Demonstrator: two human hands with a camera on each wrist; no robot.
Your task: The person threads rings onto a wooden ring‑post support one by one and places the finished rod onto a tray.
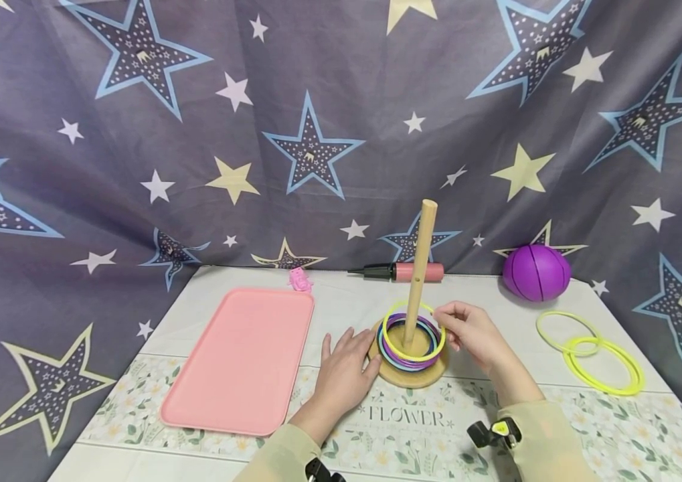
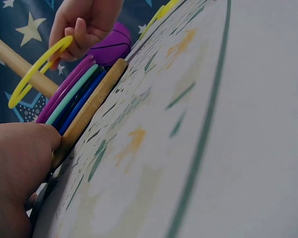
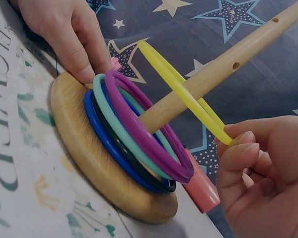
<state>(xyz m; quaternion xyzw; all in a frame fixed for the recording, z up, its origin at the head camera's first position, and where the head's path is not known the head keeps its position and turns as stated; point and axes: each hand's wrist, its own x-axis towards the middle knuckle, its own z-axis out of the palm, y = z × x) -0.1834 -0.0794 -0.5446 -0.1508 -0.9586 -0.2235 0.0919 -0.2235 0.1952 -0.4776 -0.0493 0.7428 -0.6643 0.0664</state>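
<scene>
A wooden stand has a round base (image 3: 72,114) and a tall peg (image 1: 421,261). Around the peg's foot lie stacked rings: a purple ring (image 3: 134,130) on top, then teal, dark and blue ones. My right hand (image 1: 467,331) pinches a yellow ring (image 3: 188,99) at its edge between thumb and fingers. That ring encircles the peg and tilts above the stack, apart from the purple ring in the right wrist view. My left hand (image 1: 345,368) rests at the base's left edge, fingers extended and touching it.
Yellow rings (image 1: 608,385) lie at the right, overlapping a paler ring (image 1: 548,335). Behind them sits a purple ball (image 1: 537,273). A pink tray (image 1: 238,361) lies left. Along the back are a hand pump (image 1: 419,272) and a small pink toy (image 1: 300,279).
</scene>
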